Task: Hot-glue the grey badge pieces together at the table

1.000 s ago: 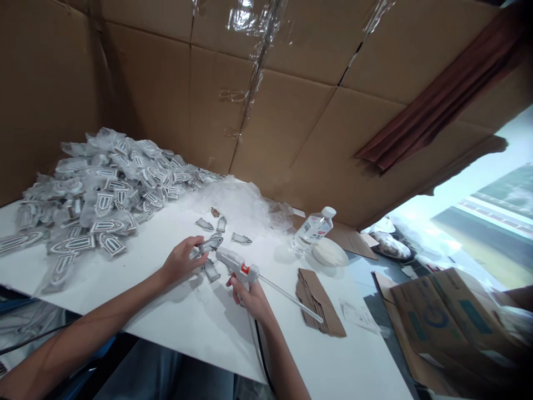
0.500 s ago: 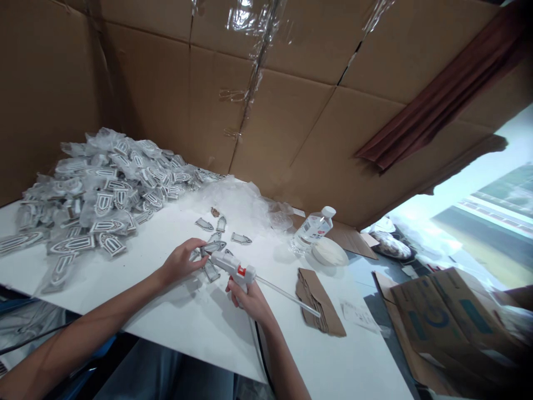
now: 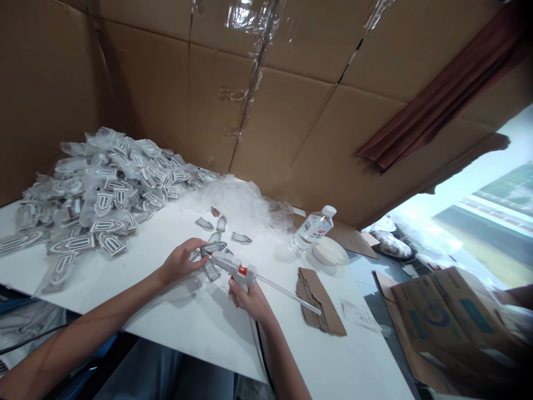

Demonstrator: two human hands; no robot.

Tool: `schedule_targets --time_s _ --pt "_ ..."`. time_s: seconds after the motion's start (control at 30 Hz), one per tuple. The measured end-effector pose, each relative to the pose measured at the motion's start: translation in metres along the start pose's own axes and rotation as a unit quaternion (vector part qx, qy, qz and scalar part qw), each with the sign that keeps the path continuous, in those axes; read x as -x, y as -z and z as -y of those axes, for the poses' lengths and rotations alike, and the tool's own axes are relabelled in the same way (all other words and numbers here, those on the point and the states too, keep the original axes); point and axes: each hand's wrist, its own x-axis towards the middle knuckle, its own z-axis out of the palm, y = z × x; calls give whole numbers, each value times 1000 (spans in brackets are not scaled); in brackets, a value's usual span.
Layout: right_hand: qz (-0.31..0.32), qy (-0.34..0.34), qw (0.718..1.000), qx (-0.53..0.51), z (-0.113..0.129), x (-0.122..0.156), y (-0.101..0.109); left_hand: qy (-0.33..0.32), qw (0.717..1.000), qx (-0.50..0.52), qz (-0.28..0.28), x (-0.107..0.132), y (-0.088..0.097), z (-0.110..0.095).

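My left hand [image 3: 181,262] pinched a small grey badge [image 3: 213,247] between thumb and fingertips, holding it just above the table [image 3: 187,328]. My right hand [image 3: 249,299] was clenched round the handle of the glue gun [image 3: 233,265], whose nozzle pointed left and touched, or all but touched, the badge. A clear glue stick [image 3: 287,294] jutted from the back of the gun toward the right, and its cord [image 3: 259,341] ran off the near edge of the table beside my wrist.

A few more loose badges [image 3: 220,223] lay on the white top just beyond my left hand, some right under it. Far to the left a big pile [image 3: 95,194] of bagged badges was heaped against the cardboard wall [image 3: 166,100]. Crumpled clear plastic [image 3: 239,201] sat behind the loose badges. To the right of that a water bottle [image 3: 314,226] stood tilted, with a flat white disc [image 3: 330,253] just beside it. A stack of folded brown card [image 3: 318,303] lay near the tip of the glue stick. Printed cartons [image 3: 441,322] were on the floor off the right end of the table, and a dark red curtain [image 3: 437,100] hung across the upper right.
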Motion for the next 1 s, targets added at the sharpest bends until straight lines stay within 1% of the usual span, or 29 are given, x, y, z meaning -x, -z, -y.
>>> schedule_targets --time_s 0.27,0.4,0.5,0.67,0.8,1.0 --pt "2 7 1000 5 1 0 0 1 1000 -3 -3 1 0 1" --pt "0 -3 1000 9 1 0 0 4 1000 0 0 2 0 2" --pt "-2 -10 1000 2 0 -1 0 2 1000 -3 -1 2 0 2" --pt "-1 -2 1000 -17 -1 -1 0 5 1000 -9 -4 1 0 1" --pt "7 5 999 -40 4 1 1 6 1000 -15 -2 -1 1 -1" --pt "23 12 999 -39 10 3 0 -6 1000 -14 -4 -4 2 -4"
